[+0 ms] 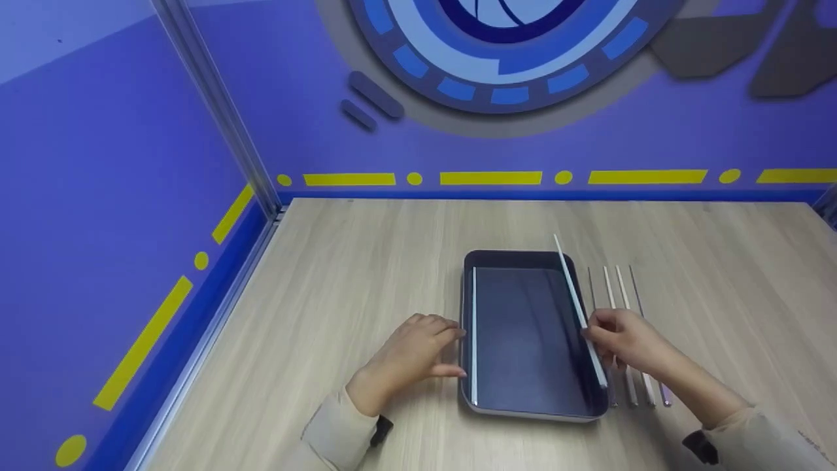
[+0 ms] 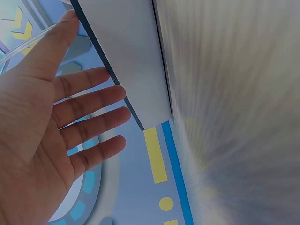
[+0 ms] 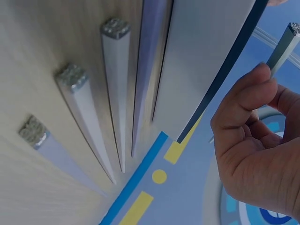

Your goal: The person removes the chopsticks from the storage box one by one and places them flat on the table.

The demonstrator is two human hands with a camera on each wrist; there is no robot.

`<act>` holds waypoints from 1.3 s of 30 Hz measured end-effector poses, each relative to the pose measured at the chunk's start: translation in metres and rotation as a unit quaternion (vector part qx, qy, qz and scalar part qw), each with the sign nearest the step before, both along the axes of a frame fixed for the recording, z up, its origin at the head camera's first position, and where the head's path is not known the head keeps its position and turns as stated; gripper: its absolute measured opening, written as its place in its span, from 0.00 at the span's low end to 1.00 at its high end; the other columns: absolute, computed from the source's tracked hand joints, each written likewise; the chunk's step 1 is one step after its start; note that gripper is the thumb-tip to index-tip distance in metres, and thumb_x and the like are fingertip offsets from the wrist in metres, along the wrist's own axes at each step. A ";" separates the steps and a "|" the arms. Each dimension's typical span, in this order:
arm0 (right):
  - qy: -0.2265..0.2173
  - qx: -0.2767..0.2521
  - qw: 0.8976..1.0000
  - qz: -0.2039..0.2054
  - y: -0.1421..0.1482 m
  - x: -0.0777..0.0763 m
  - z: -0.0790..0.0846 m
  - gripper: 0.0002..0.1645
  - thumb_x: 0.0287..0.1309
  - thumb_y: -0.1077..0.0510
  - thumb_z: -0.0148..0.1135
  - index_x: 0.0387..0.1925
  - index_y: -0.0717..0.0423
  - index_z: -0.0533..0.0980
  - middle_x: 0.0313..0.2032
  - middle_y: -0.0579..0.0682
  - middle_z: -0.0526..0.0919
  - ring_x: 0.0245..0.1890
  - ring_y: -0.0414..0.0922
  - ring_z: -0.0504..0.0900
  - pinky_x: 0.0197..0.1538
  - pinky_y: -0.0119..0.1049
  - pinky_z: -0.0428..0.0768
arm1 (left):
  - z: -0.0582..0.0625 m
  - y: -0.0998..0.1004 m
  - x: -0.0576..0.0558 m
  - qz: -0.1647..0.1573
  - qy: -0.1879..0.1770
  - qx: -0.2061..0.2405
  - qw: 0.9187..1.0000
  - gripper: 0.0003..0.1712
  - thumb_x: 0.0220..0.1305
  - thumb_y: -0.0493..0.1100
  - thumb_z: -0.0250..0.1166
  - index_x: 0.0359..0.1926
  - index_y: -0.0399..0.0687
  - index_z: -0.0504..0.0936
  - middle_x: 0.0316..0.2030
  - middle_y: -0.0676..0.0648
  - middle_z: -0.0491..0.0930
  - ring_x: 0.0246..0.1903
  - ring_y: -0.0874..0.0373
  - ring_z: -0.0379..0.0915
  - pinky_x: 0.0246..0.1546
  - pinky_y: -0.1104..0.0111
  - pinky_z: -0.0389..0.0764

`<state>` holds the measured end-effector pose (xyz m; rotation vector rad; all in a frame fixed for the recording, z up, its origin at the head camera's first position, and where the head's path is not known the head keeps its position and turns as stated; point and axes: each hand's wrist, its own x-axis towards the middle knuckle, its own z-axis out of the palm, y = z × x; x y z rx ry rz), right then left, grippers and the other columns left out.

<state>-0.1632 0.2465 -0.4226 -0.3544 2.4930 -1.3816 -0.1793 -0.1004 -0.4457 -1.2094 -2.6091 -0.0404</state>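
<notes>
In the head view, a dark rectangular tray lies on the table, a pale chopstick lengthwise along its left inner side. My right hand pinches a second chopstick between thumb and fingers. That one slants over the tray's right rim, its thin tip beyond the far corner. Its thick, speckled end shows above the fingers in the right wrist view. At the tray's left side, my left hand has thumb and fingertips right at the rim. The left wrist view shows its fingers straight and spread.
Several more chopsticks lie side by side on the table right of the tray, partly behind my right hand. The wooden table meets a blue patterned wall at the back and another panel on the left.
</notes>
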 end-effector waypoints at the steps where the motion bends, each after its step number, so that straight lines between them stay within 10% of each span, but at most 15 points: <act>1: -0.002 -0.003 1.000 0.003 0.001 0.001 0.000 0.13 0.66 0.62 0.49 0.28 0.68 0.67 0.17 0.44 0.68 0.15 0.37 0.71 0.16 0.30 0.72 | 0.000 0.000 0.000 0.000 -0.001 0.000 1.000 0.36 0.53 0.71 0.58 0.53 0.52 0.80 0.51 0.53 0.81 0.53 0.59 0.76 0.56 0.67 0.75; 39: -0.013 -0.014 1.000 0.009 0.067 0.009 -0.019 0.18 0.71 0.60 0.45 0.28 0.72 0.64 0.18 0.38 0.67 0.17 0.33 0.69 0.17 0.27 0.69 | 0.001 0.001 0.001 0.006 -0.002 -0.002 1.000 0.36 0.53 0.71 0.58 0.53 0.53 0.80 0.51 0.54 0.81 0.53 0.60 0.77 0.54 0.67 0.76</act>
